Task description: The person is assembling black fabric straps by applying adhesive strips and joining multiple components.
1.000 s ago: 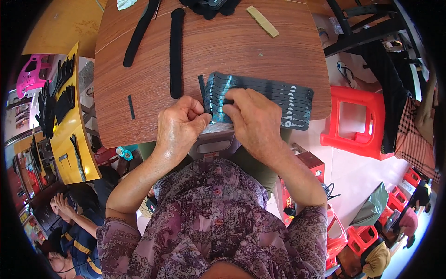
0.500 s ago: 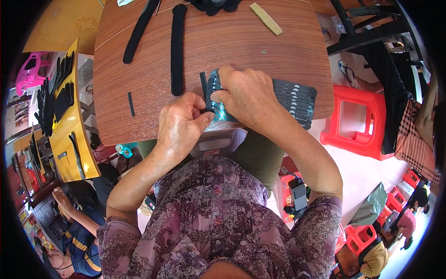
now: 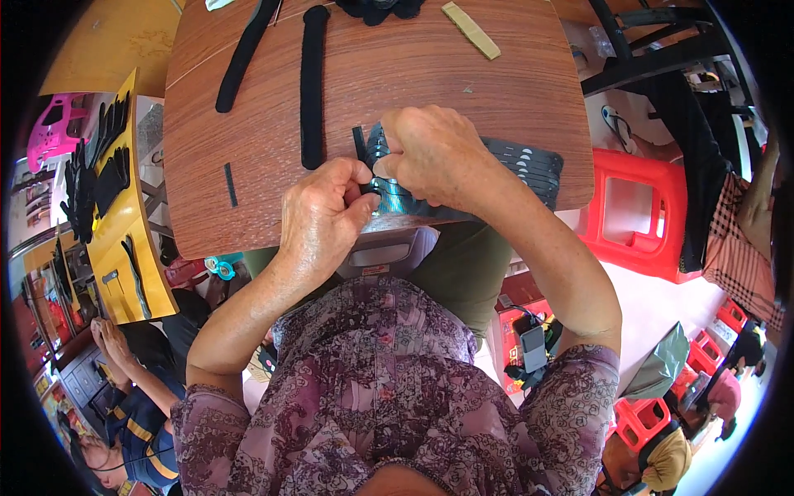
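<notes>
A fanned row of dark printed strips [image 3: 538, 175] lies along the near edge of the wooden table [image 3: 529, 91], overlapping one another. Their left ends show shiny teal bands [image 3: 397, 201]. My right hand [image 3: 438, 157] rests over these strips, thumb and fingers closed on the left part of the row. Thumb and forefinger of my left hand [image 3: 318, 211] pinch together at the row's left end; what is between them is too small to make out. A short black strip [image 3: 359, 142] sticks out just beyond my left fingertips.
Two long black fabric bands [image 3: 313, 91] lie farther off, beside a dark bundle [image 3: 382, 8]. A tan bar [image 3: 471, 31] is at the far right. Another short black strip [image 3: 231, 183] lies left. Yellow table [image 3: 124, 281] with black gloves, left; red stool [image 3: 637, 211], right; a person lower left.
My right hand has moved slightly left and away from me, its elbow a little outward. My left fingertips have shifted slightly along the strips' left end. The person at lower left has raised their hands.
</notes>
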Demonstrator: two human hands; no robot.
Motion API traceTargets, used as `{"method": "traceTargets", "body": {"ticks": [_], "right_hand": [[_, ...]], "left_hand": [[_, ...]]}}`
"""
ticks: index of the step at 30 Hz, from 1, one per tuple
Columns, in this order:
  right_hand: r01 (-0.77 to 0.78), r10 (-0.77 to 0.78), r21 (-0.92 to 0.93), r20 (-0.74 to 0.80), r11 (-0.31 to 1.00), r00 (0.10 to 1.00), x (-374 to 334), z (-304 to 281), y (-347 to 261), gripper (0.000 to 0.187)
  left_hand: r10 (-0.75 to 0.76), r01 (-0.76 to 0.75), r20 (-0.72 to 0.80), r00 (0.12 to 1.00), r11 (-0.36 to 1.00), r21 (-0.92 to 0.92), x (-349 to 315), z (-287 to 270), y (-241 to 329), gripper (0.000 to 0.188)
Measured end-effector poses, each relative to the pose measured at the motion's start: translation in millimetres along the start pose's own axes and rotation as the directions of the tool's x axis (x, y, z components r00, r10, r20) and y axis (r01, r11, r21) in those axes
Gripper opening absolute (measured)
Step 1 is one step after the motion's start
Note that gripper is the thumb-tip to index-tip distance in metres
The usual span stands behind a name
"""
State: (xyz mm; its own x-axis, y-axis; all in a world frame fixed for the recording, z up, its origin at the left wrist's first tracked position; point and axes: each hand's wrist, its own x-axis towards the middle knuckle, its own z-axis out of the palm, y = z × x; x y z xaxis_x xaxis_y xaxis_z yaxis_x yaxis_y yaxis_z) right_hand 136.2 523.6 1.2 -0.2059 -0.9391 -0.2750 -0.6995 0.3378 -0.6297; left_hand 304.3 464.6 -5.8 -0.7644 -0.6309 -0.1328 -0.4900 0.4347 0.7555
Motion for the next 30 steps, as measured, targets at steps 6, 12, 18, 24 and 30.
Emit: {"method": "traceTargets", "body": {"ticks": [6, 12, 18, 24, 30], "right_hand": [[0.041, -0.042, -0.033, -0.051, 0.999, 0.998, 0, 6, 3, 0.019], [0.079, -0.086, -0.069, -0.109, 0.994, 0.99, 0, 10, 4, 0.02], [0.089, -0.104, -0.108, -0.139, 0.99, 0.985, 1, 13, 5, 0.02], [0.084, -0.095, -0.079, -0.155, 0.993, 0.983, -2, 13, 6, 0.02], [0.059, -0.067, -0.074, -0.112, 0.996, 0.991, -4, 8, 2, 0.017]], "left_hand": [[0.013, -0.011, -0.054, 0.998, 0.999, 0.044, 0, 3, 3, 0.018], [-0.171, 0.173, 0.039, 0.984, 0.984, -0.044, 11, -1, 8, 0.014], [-0.076, 0.068, 0.082, 0.994, 0.994, 0.088, 3, 2, 9, 0.013], [-0.163, 0.158, -0.03, 0.986, 0.979, -0.125, -6, 2, -5, 0.01], [-0.053, 0.05, -0.066, 0.996, 0.997, -0.052, -6, 6, -3, 0.01]]}}
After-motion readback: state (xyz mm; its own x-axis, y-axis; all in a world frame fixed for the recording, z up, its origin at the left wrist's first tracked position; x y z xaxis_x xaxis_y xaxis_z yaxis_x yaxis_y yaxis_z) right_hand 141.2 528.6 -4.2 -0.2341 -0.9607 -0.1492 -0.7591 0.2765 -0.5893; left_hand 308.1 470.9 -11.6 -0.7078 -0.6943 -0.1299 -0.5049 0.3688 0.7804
